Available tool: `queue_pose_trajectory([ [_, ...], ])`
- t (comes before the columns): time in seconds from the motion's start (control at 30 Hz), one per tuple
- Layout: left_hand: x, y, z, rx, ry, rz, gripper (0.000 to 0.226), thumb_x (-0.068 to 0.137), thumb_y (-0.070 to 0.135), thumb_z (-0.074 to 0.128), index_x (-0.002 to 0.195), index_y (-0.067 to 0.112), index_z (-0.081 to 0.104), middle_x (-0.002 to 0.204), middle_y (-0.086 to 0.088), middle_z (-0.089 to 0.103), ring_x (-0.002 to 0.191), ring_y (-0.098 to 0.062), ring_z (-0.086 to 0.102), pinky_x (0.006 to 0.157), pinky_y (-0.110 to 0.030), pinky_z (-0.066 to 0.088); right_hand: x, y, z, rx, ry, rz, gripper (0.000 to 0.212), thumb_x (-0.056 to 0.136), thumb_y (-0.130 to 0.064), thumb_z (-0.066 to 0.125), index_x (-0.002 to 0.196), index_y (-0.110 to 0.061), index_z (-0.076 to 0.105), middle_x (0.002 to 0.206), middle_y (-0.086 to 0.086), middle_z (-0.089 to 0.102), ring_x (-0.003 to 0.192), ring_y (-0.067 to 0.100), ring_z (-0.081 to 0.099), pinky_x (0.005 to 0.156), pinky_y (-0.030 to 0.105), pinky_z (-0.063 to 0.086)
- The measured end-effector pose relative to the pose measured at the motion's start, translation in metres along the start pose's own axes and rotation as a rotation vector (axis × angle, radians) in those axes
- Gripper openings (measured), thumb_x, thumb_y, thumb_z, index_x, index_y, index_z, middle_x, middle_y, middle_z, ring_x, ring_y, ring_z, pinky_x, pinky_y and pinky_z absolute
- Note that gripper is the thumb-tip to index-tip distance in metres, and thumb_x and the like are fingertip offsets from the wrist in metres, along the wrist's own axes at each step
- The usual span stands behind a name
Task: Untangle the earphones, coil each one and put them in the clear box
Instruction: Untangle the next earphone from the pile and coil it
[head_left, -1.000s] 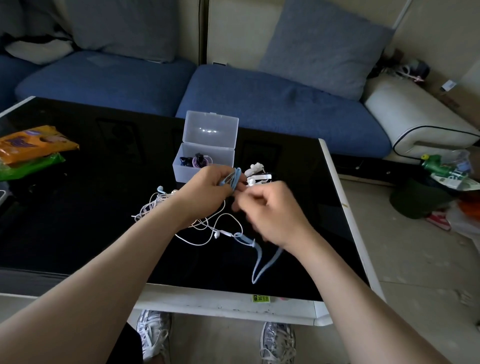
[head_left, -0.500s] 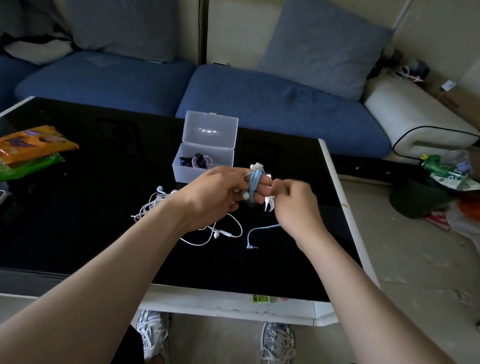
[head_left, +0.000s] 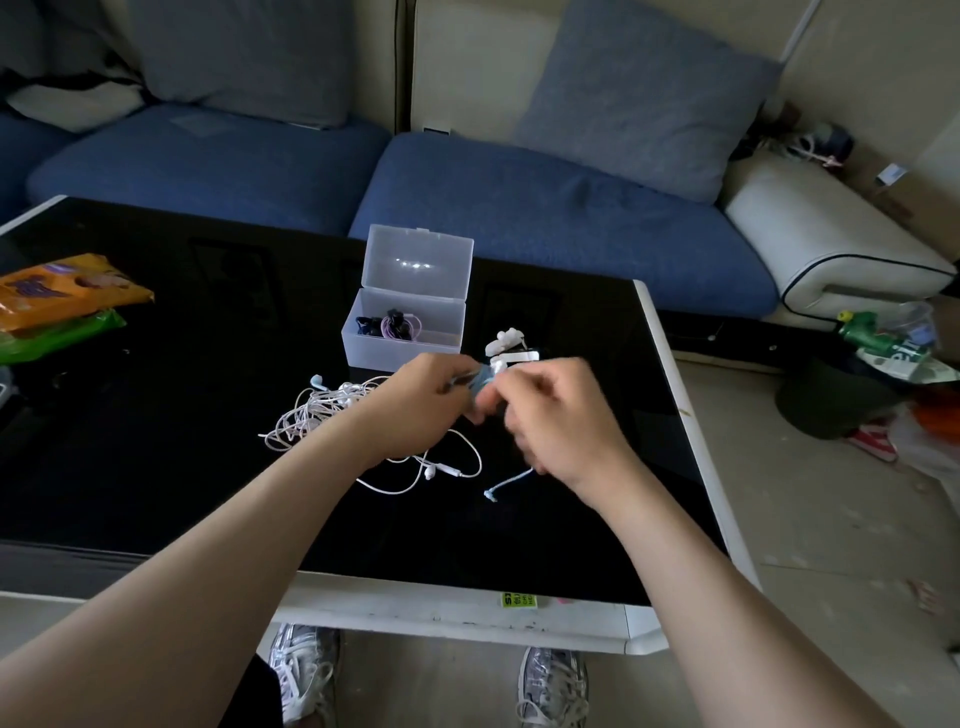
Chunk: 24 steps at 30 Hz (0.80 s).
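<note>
A: Progress entry?

B: Roughly midway, by judgement. Done: at least 2 coiled sets (head_left: 395, 326), 1 purple and 1 dark, lying inside the clear box (head_left: 363, 348), lid (head_left: 421, 265) up. In hand: 1 pale blue earphone (head_left: 483, 376), mostly wound into a tight bundle, short tail with plug (head_left: 491, 496) trailing onto the desk (head_left: 156, 467). Left to do: white earphones (head_left: 322, 410), a loose knot on the desk beside the left hand, not yet separated; number of sets in it unclear.

A: Hands?

B: Left hand (head_left: 421, 400): fingers curled, pinching the blue bundle. Right hand (head_left: 556, 415): fingers curled close against the same bundle, blurred; seemingly gripping the cord for a further wrap.

A: Materials, largest down?

B: Desk: black glass-like top, flat, glossy, white rim. Clear box: frosted translucent plastic, rectangular, hinged, just beyond the hands. White earphones: thin round cord, smooth hard buds. Pale blue earphone: flat-looking cord, likely to spring open if released. Coiled sets: small neat rings.
</note>
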<state>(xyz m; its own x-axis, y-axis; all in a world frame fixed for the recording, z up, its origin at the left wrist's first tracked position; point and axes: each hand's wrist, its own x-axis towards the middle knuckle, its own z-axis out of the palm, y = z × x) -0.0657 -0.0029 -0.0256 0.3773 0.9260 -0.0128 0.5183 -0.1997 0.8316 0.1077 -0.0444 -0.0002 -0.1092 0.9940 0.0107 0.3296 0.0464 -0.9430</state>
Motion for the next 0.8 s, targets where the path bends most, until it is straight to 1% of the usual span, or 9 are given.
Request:
queue_pose_trajectory([
  [0.07,-0.004,0.006,0.001,-0.075,-0.104,-0.001,0.026,0.102,0.001,0.05,0.101,0.01,0.075,0.091,-0.001,0.078,0.085,-0.017,0.075,0.085,-0.03,0.059,0.002,-0.002,-0.007,0.089,0.132,-0.046,0.036,0.101,-0.006,0.059,0.067,-0.008,0.069,0.042,-0.011,0.047,0.038,0.002,0.043,0.046,0.017,0.033],
  [0.17,-0.006,0.016,0.004,-0.223,-0.187,-0.037,0.034,0.104,-0.001,0.044,0.107,0.008,0.076,0.094,-0.006,0.079,0.087,-0.018,0.074,0.087,-0.025,0.058,0.005,0.004,-0.016,0.074,0.317,-0.062,0.037,0.105,-0.019,0.061,0.069,-0.018,0.068,0.047,-0.017,0.052,0.046,-0.001,0.049,0.051,0.014,0.036],
  [0.3,-0.003,0.019,0.001,-0.526,-0.195,-0.061,0.04,0.089,0.008,0.043,0.105,0.012,0.079,0.098,-0.011,0.076,0.091,-0.023,0.068,0.096,-0.047,0.042,0.01,0.017,-0.022,-0.089,0.461,0.018,0.035,0.107,-0.032,0.057,0.076,-0.021,0.071,0.055,-0.014,0.058,0.052,0.0,0.051,0.054,0.018,0.041],
  [0.4,-0.003,0.023,0.0,-0.666,-0.157,-0.055,0.045,0.088,0.002,0.039,0.112,0.008,0.077,0.104,-0.011,0.077,0.094,-0.021,0.067,0.086,-0.045,0.036,0.016,0.027,-0.017,-0.164,0.335,0.172,0.038,0.109,-0.033,0.049,0.079,-0.025,0.069,0.068,-0.007,0.06,0.063,0.011,0.056,0.066,0.032,0.044],
  [0.47,-0.003,0.026,0.0,-0.727,-0.116,-0.066,0.047,0.092,-0.002,0.036,0.119,0.007,0.074,0.113,-0.01,0.078,0.101,-0.021,0.07,0.079,-0.039,0.036,0.017,0.03,-0.012,-0.228,0.196,0.216,0.038,0.108,-0.028,0.045,0.076,-0.024,0.066,0.065,-0.004,0.056,0.06,0.017,0.052,0.064,0.035,0.042],
  [0.6,0.001,0.025,-0.003,-0.761,-0.007,-0.12,0.046,0.099,-0.001,0.035,0.127,0.011,0.07,0.122,-0.004,0.078,0.119,-0.017,0.071,0.1,-0.045,0.041,0.011,0.028,0.003,-0.394,-0.083,0.168,0.038,0.108,-0.024,0.045,0.079,-0.02,0.07,0.065,0.002,0.059,0.05,0.015,0.049,0.053,0.03,0.035],
  [0.67,0.002,0.02,-0.003,-0.686,0.054,-0.152,0.046,0.098,-0.003,0.038,0.126,0.011,0.07,0.119,-0.002,0.079,0.114,-0.013,0.073,0.107,-0.044,0.046,0.008,0.025,0.011,-0.349,-0.183,0.16,0.04,0.108,-0.024,0.044,0.077,-0.021,0.069,0.059,0.0,0.055,0.042,0.01,0.043,0.05,0.029,0.032],
  [0.73,0.0,0.013,-0.003,-0.473,0.124,-0.146,0.044,0.097,-0.007,0.038,0.124,0.007,0.07,0.112,-0.004,0.079,0.105,-0.013,0.075,0.098,-0.036,0.057,0.007,0.021,0.016,-0.314,-0.209,0.122,0.041,0.108,-0.027,0.045,0.075,-0.021,0.068,0.054,-0.002,0.052,0.042,0.01,0.042,0.051,0.03,0.032],
  [0.8,-0.002,0.007,-0.004,-0.197,0.133,-0.063,0.04,0.097,-0.006,0.04,0.108,0.009,0.074,0.096,0.001,0.079,0.091,-0.02,0.073,0.087,-0.04,0.059,0.006,0.015,0.016,-0.3,-0.147,0.034,0.041,0.107,-0.026,0.049,0.071,-0.02,0.068,0.053,-0.003,0.052,0.046,0.01,0.043,0.051,0.03,0.033],
])
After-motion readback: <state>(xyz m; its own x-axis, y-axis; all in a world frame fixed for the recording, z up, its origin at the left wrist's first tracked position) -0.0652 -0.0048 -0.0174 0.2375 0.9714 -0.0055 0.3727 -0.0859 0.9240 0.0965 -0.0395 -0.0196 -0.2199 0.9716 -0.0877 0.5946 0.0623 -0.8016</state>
